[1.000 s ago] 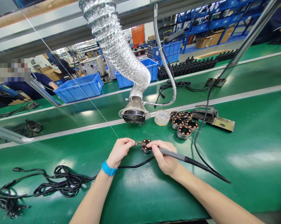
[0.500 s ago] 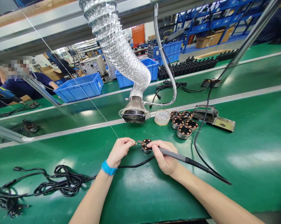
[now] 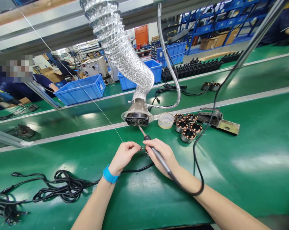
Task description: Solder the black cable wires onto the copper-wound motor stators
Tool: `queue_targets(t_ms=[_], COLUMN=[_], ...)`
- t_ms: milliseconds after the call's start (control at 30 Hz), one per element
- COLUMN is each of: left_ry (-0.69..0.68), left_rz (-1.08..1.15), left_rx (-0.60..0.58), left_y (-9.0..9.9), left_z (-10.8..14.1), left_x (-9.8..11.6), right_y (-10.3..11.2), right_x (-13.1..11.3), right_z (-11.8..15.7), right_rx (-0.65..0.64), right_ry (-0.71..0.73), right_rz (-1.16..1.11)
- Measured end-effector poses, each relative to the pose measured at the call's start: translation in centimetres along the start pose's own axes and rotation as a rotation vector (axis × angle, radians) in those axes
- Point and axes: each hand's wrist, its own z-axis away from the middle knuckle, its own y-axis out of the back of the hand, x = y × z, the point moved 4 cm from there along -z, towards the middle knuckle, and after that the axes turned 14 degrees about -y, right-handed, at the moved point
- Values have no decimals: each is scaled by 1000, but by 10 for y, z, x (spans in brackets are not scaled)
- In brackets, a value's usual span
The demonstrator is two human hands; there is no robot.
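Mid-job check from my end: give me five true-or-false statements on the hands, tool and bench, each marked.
1. The right hand holds a grey-handled tool. True.
2. Five copper-wound rings stand beside the pale tub. True.
3. The tool's tip points toward the tub. False: the tip points toward the fan.
4. The blue band is on the right wrist. False: the blue band circles the left wrist.
5. Coiled black cable lies left of the left hand. True.
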Motion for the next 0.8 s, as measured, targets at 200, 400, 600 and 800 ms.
queue_targets(t_ms=[200, 400, 600, 800], left_ry=[-143, -167, -51, 81], left_rz=[-69, -82, -52, 112], left_rx=[-24, -59, -100, -109], left_y=[-3, -3, 0, -2], left_z=[1, 3, 5, 5], left_x=[4, 7, 7, -2], right_y=[-15, -20, -18, -15], right_x=[8, 11, 12, 8], right_z=[-3, 0, 3, 3], right_rx=[-108, -116, -111, -120], right_ry=[-9, -5, 9, 11], right_rz=[-63, -41, -43, -43])
